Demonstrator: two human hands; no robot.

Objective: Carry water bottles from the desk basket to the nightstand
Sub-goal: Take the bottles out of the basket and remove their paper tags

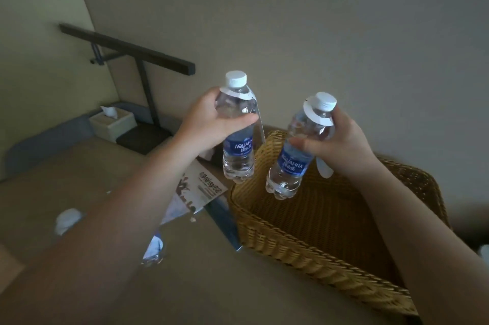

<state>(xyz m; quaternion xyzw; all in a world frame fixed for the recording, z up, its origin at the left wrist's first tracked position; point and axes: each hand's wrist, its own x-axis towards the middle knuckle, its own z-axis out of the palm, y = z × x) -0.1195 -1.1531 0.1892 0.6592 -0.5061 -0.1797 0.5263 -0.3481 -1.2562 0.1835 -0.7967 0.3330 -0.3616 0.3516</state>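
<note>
Two clear water bottles with blue labels and white caps hang in the air above a woven wicker basket point(312, 250) on the desk. My left hand point(209, 123) grips the left bottle point(238, 147) around its upper half, just left of the basket's rim. My right hand point(341, 145) holds the right bottle point(293, 163), tilted slightly, over the basket's inside. Each bottle has a white paper tag at its neck. The basket's visible inside holds nothing.
On the tan desk point(79, 174) lie a printed booklet point(201, 192), a crumpled white tissue point(66, 220), a third bottle point(154, 250) partly hidden under my left forearm, and a tissue box point(112, 122) at the back left. A dark lamp arm point(127, 48) stands behind.
</note>
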